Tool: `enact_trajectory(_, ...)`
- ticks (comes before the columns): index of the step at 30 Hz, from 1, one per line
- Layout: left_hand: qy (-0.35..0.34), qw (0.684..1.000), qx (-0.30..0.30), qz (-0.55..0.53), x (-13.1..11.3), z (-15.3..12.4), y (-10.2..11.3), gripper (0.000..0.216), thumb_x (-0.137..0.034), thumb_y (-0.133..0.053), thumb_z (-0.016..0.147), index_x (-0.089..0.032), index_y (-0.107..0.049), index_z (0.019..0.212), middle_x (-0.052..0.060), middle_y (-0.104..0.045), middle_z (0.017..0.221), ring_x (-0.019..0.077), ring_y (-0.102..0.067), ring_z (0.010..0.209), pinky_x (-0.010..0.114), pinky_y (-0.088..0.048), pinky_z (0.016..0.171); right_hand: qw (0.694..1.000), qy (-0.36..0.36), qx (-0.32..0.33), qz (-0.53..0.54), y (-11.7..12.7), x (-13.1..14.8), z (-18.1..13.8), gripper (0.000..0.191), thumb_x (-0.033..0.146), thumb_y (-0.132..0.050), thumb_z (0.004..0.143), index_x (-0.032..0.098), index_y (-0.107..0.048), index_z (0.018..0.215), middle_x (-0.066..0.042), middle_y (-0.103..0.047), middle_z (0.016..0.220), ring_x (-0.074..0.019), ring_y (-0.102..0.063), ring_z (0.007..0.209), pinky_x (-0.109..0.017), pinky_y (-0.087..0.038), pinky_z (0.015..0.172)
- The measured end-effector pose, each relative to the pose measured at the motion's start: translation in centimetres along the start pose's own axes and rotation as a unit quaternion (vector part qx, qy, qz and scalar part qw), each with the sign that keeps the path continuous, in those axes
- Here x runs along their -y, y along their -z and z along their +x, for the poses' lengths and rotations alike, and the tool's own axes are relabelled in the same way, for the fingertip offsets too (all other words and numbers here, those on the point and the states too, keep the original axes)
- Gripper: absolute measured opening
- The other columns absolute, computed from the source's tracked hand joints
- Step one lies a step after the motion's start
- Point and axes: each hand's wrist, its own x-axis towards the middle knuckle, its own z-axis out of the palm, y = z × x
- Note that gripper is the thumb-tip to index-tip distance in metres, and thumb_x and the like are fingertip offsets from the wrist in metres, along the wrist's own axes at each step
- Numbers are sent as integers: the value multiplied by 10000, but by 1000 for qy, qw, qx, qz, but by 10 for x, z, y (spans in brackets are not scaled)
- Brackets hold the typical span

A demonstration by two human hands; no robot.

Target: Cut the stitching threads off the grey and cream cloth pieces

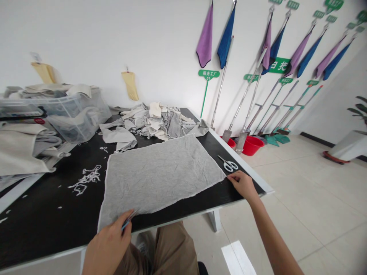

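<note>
A grey cloth with a pale stitched edge lies spread, slightly wrinkled, on the black table. My right hand pinches its near right corner between thumb and fingertips. Closed around small blue-handled thread snips, my left hand is at the near left part of the cloth, and the blades point over its front edge. Most of the snips' handle is hidden by the fingers. White-handled scissors lie on the table just beyond my right hand.
Behind the cloth sits a heap of grey and off-white cloths. Clear plastic bins heaped with cloths stand at left. Thread scraps lie on the black tabletop. Mops and a red bucket stand along the wall.
</note>
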Motion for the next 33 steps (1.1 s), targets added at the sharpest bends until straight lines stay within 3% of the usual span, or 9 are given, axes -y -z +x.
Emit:
enact_trajectory(7, 3, 1000, -20, 6, -7, 3, 16, 448, -357, -374, 953, -336, -503, 1382, 39, -764, 838, 291, -732, 812, 374, -525, 739, 998, 0, -40, 46, -9, -7, -11, 293, 398, -495, 864, 169, -677, 860, -79, -695, 882, -209, -627, 786, -329, -473, 759)
enact_trajectory(10, -15, 994, -41, -97, -27, 6, 39, 530, -376, -451, 907, -339, -438, 1435, 7, -732, 727, 252, -725, 753, 352, -536, 752, 996, 0, -50, 76, -9, -6, -15, 316, 430, -485, 887, 164, -656, 877, -86, -699, 896, -207, -633, 787, -323, -475, 758)
enact_trajectory(12, -78, 970, -24, -231, -53, 9, 57, 517, -405, -490, 883, -322, -498, 1393, 0, -727, 803, 199, -703, 752, 286, -539, 734, 994, 3, -53, 92, -9, -4, -16, 339, 454, -482, 895, 162, -651, 876, -88, -698, 883, -203, -626, 765, -316, -472, 736)
enact_trajectory(14, -156, 922, 22, -353, -89, 15, 72, 492, -458, -491, 895, -261, -556, 1342, 30, -711, 961, 176, -651, 767, 252, -521, 690, 993, -1, -60, 102, -8, -4, -17, 358, 476, -486, 898, 160, -651, 877, -84, -694, 850, -196, -614, 730, -308, -466, 704)
enact_trajectory(17, -233, 830, 140, -488, -154, 29, 76, 452, -493, -431, 937, -196, -635, 1210, 33, -633, 856, 120, -513, 653, 209, -437, 581, 991, -8, -76, 112, -7, -5, -18, 362, 488, -503, 895, 162, -658, 876, -74, -687, 809, -187, -591, 680, -307, -454, 670)
enact_trajectory(20, -181, 685, 391, -587, -217, 44, 58, 549, -601, -364, 931, -194, -584, 1227, -67, -374, 634, 53, -230, 449, 160, -154, 405, 987, -10, -89, 133, -6, -7, -19, 340, 477, -528, 889, 169, -670, 869, -67, -688, 803, -185, -589, 670, -309, -455, 665)
enact_trajectory(23, -132, 616, 473, -617, -268, 53, 32, 520, -548, -345, 956, -144, -583, 1183, -80, -330, 637, 35, -166, 432, 166, -90, 409, 982, -15, -99, 159, -4, -7, -21, 327, 469, -541, 886, 171, -676, 864, -68, -694, 809, -184, -596, 666, -308, -467, 661)
enact_trajectory(27, -75, 629, 437, -639, -307, 57, 7, 453, -457, -323, 978, -112, -559, 1150, -82, -338, 623, 35, -180, 413, 178, -77, 407, 978, -10, -116, 174, -1, -7, -21, 311, 454, -543, 890, 173, -674, 860, -71, -697, 833, -199, -622, 727, -313, -485, 689)
enact_trajectory(33, -61, 647, 405, -643, -330, 64, -11, 415, -449, -359, 964, -111, -566, 1089, -79, -360, 617, 35, -206, 400, 186, -77, 404, 975, -9, -110, 195, 1, -9, -22, 281, 423, -535, 907, 175, -664, 878, -65, -692, 861, -198, -632, 785, -310, -496, 729)
